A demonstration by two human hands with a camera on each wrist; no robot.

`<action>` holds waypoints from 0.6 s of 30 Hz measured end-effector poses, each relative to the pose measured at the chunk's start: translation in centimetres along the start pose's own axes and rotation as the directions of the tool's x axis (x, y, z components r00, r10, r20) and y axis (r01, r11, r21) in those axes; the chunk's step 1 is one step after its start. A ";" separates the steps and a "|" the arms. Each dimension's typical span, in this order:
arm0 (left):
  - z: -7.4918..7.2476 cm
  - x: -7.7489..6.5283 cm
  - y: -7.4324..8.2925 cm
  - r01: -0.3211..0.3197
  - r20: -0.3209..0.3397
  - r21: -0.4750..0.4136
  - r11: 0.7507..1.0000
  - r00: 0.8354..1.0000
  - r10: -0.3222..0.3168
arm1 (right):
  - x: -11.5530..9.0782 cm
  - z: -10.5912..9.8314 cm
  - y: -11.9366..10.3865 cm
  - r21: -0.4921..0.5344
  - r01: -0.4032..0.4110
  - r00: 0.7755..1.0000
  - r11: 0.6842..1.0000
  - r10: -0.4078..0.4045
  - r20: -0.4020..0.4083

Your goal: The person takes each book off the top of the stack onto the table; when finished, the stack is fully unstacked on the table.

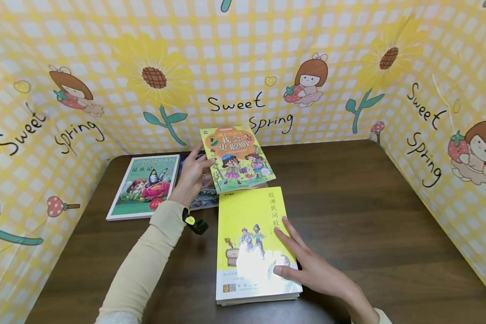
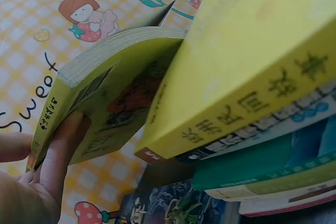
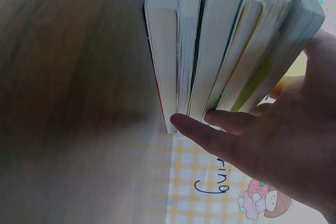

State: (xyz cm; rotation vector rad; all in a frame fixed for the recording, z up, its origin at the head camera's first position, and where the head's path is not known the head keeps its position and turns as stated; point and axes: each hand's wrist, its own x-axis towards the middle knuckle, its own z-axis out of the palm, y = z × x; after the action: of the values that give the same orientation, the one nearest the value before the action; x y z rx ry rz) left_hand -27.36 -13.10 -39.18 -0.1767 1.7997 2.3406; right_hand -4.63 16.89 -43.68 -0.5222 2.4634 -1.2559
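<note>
In the head view my left hand (image 1: 191, 177) grips a thin children's book (image 1: 238, 157) with an orange and green cover by its left edge. The left wrist view has the thumb and fingers (image 2: 59, 145) pinching this book (image 2: 100, 124) at its spine, tilted and raised above the table. A stack of books stands nearer, topped by a yellow book (image 1: 236, 211). My right hand (image 1: 321, 272) lies against the stack's right side, thumb over the yellow cover. Seen from the right wrist, its fairly straight fingers (image 3: 210, 135) touch the page edges of several stacked books (image 3: 215, 40).
On the left of the brown table (image 1: 368, 216) lies a green and white book (image 1: 145, 180) with a butterfly cover. Beside it, a dark blue book (image 1: 205, 199) is partly hidden by my left hand. A yellow checked cloth (image 1: 234, 63) surrounds the table's back and sides.
</note>
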 end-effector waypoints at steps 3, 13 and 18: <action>0.2 0.6 -0.5 0.018 0.003 0.016 1.000 1.000 -0.018 | 0.0 0.0 0.1 0.002 0.001 1.000 1.000 -0.001 0.000; 1.8 2.9 -1.7 0.048 0.028 0.045 0.998 0.998 -0.050 | 0.0 0.0 0.1 -0.006 -0.003 1.000 1.000 0.003 0.003; 2.1 3.8 -2.0 0.093 0.052 0.025 0.995 0.994 -0.094 | 0.0 -0.1 0.1 0.003 -0.024 1.000 1.000 0.024 0.006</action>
State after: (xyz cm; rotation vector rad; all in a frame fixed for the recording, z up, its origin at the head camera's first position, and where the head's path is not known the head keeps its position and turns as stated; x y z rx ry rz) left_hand -30.64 -10.27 -41.28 -0.1896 1.7532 2.2391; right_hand -4.69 17.02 -43.66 -0.4933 2.4546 -1.2471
